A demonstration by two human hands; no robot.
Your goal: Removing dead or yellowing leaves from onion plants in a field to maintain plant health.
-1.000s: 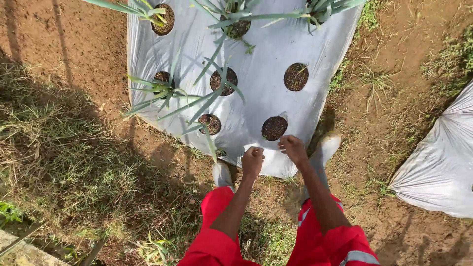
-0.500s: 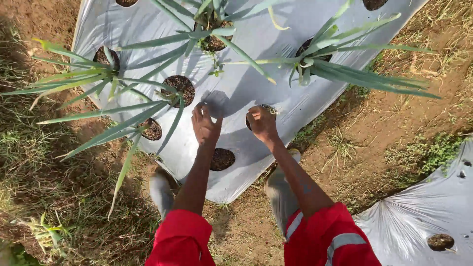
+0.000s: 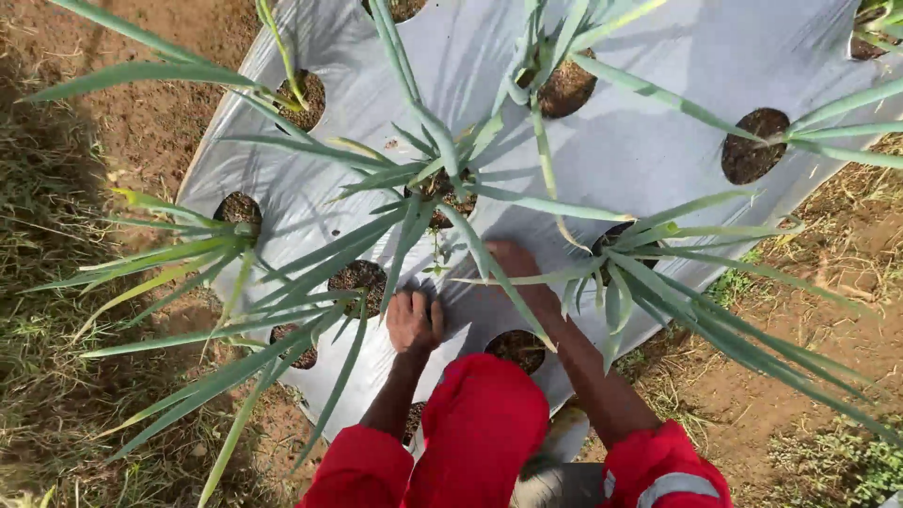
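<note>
Both arms are reaching forward and down from red sleeves, bare from the elbows. The left hand (image 3: 415, 322) is curling into a loose fist, knuckles up, fingers tucked under. The right hand (image 3: 515, 263) is stretching farther ahead, palm down; its fingers are hidden.

Silver mulch sheet (image 3: 649, 141) over soil (image 3: 141, 122)

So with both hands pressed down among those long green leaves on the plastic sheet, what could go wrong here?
1. The left hand and right hand rest on the thin silvery plastic mulch sheet; hard pressure might tear it.
2. The long green leaves of the middle plant cross over the right hand and could bend or snap.
3. A red-clad knee hangs over a soil-filled planting hole and might crush it.
</note>
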